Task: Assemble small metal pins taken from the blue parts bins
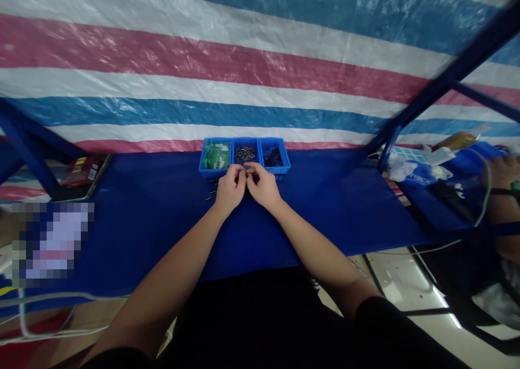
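Observation:
My left hand (230,187) and my right hand (263,186) meet fingertip to fingertip just in front of a row of three small blue bins. Both hands are closed in a pinch; whatever sits between the fingers is too small to name. The left bin (202,167) holds green-tinted plastic bags (216,155). Slim metallic pieces (245,153) fill the middle bin, and dark pieces (272,156) lie in the right bin. Beside my left hand, several thin dark pieces (212,194) rest on the blue tabletop (162,212), partly hidden by the hand.
A dark red box (81,171) lies at the table's left end, near a blurred-out patch. Blue metal frame posts (426,98) stand at the sides, and a striped tarp (244,60) hangs behind. At right, another person's arm (504,212) is beside bags (418,168) on an adjoining surface.

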`<action>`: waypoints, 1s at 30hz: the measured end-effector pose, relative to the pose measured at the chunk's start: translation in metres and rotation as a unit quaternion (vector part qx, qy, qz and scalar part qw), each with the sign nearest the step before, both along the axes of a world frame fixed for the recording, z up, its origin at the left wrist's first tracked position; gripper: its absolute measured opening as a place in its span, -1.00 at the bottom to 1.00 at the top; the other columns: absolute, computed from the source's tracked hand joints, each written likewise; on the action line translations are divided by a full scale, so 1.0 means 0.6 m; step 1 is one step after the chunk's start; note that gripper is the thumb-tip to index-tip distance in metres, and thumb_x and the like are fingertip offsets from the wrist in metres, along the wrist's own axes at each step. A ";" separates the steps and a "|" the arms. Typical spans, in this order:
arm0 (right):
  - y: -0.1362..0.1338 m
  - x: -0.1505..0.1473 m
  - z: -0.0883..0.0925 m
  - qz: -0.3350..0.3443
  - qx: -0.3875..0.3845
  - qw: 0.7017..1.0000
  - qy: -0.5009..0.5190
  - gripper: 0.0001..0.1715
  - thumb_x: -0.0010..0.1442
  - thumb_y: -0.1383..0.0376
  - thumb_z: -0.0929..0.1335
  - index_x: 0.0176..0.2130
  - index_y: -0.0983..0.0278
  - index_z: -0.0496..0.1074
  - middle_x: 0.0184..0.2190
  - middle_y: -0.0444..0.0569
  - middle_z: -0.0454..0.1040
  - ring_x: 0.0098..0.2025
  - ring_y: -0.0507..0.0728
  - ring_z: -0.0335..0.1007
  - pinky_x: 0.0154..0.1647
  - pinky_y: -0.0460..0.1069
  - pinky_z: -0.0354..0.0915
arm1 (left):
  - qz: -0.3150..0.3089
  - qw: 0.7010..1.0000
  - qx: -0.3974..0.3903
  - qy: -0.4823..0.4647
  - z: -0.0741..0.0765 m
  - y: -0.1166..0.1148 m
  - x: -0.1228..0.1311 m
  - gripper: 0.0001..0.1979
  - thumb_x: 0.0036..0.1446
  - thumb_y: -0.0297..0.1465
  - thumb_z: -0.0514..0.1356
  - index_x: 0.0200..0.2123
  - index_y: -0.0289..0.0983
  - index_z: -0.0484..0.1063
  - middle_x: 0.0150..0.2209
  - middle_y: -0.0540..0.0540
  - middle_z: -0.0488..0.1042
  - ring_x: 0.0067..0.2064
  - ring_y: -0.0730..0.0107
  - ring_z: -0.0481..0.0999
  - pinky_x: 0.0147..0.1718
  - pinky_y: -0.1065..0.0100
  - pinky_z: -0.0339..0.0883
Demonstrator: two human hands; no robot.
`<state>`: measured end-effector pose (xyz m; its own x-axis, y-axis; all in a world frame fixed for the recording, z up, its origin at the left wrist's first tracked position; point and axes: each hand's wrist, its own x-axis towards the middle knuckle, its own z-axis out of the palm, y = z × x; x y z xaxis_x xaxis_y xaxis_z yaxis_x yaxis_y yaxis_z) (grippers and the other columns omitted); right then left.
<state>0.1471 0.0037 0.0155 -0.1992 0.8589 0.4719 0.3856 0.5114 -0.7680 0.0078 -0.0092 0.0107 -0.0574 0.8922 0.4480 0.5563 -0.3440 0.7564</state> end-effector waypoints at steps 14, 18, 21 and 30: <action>-0.001 -0.003 0.005 -0.005 0.017 1.000 0.002 -0.70 0.24 0.34 0.30 -0.02 0.26 0.44 -0.12 -0.03 0.55 -0.13 0.09 0.51 -0.08 -0.01 0.43 | 0.038 0.998 0.000 0.045 -0.001 0.001 -0.002 -0.69 0.40 -0.17 0.00 -0.24 -0.25 0.37 -0.42 -0.06 0.48 -0.40 0.37 0.48 -0.39 0.39 0.17; -0.003 -0.002 0.008 -0.023 0.008 1.000 -0.011 -0.82 0.28 0.28 0.30 -0.16 0.28 0.45 -0.22 -0.04 0.55 -0.23 0.08 0.48 -0.15 -0.02 0.39 | 0.030 0.998 -0.007 0.049 0.001 -0.001 -0.001 -0.64 0.41 -0.15 -0.02 -0.30 -0.25 0.38 -0.47 -0.03 0.44 -0.43 0.39 0.44 -0.41 0.40 0.15; -0.004 -0.002 0.010 -0.033 0.004 0.999 -0.012 -0.82 0.31 0.24 0.29 -0.19 0.28 0.45 -0.26 -0.04 0.53 -0.26 0.07 0.45 -0.17 -0.03 0.36 | 0.032 0.999 0.000 0.041 0.000 -0.001 0.000 -0.67 0.40 -0.15 -0.01 -0.25 -0.25 0.39 -0.44 -0.03 0.46 -0.41 0.39 0.46 -0.39 0.40 0.19; -0.006 -0.001 0.012 -0.034 -0.011 0.999 -0.033 -0.67 0.42 0.15 0.20 -0.23 0.28 0.40 -0.35 -0.06 0.47 -0.32 0.06 0.39 -0.25 -0.05 0.25 | -0.012 1.000 0.003 0.000 -0.001 -0.003 0.002 -0.72 0.40 -0.20 0.01 -0.04 -0.24 0.37 -0.36 -0.04 0.53 -0.39 0.42 0.53 -0.34 0.41 0.30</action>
<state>0.1468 0.0000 0.0229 -0.1697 0.8814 0.4408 0.4685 0.4656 -0.7508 0.0090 -0.0112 0.0102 -0.0357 0.8909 0.4528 0.5469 -0.3618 0.7550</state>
